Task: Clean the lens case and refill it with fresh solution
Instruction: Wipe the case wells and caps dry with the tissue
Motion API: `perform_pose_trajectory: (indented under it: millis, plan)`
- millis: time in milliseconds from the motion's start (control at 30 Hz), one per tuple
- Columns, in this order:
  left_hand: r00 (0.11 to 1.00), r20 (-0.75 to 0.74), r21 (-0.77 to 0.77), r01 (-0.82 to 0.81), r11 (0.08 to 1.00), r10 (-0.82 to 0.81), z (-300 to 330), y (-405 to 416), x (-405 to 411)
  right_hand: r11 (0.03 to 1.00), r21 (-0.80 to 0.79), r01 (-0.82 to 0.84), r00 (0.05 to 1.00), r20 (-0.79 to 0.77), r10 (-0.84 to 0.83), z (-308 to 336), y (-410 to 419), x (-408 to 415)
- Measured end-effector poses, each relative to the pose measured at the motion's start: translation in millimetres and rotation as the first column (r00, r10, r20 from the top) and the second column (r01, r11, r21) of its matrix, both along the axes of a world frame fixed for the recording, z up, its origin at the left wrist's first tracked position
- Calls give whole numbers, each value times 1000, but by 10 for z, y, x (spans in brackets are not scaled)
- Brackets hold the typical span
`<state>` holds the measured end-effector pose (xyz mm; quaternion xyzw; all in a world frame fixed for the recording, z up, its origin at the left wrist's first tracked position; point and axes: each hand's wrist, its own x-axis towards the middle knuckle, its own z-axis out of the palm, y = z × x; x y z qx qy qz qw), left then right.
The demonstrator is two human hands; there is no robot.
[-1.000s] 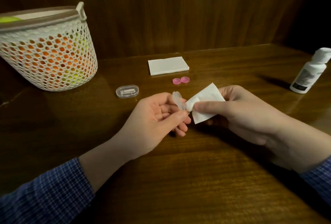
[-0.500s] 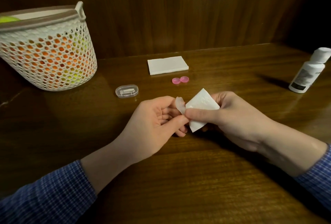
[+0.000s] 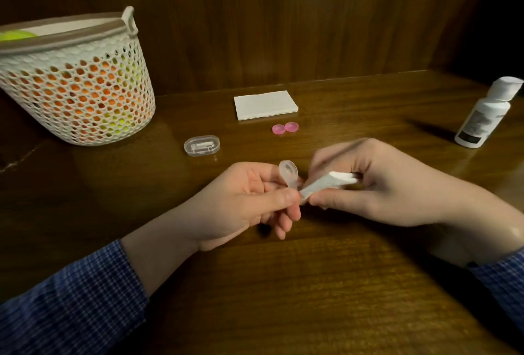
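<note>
While the left hand [image 3: 243,201] is pinching the clear lens case [image 3: 288,172] between thumb and fingers above the table [image 3: 312,283], the right hand [image 3: 377,184] is gripping a folded tissue [image 3: 326,184], its tip pressing against the case's lower well, though the contact spot is partly hidden. Beyond the grip two pink caps [image 3: 285,128] are lying side by side, with a tissue stack [image 3: 265,105] behind them. Left of the grip are sitting a small clear box [image 3: 202,145] and a basket [image 3: 76,82]; far right is standing the bottle [image 3: 486,116].
</note>
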<state>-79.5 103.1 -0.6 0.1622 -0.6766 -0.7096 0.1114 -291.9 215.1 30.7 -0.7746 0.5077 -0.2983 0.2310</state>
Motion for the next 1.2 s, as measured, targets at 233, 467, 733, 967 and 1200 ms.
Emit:
perform_pose_trajectory:
  millis: [233,467,733,967,1200]
  plan:
    - [999,30,296,29,955,-39,54,-39,-6,932,-363,8,999,-35,-22,-112,-40,19]
    - [997,67,332,10,943,-34,47,-73,-7,969,-247,-6,1000,-20,1,-229,-69,88]
    - [999,44,182,-33,983,26,-17,-44,-7,970,-224,92,996,5,-93,-239,-58,156]
    - [996,13,289,79,954,-86,44,-81,-6,985,-19,174,901,406,-151,-118,-65,-9]
    - [985,6,379,157,912,-172,43,-123,8,856,-465,226,974,90,-208,-200,-87,71]
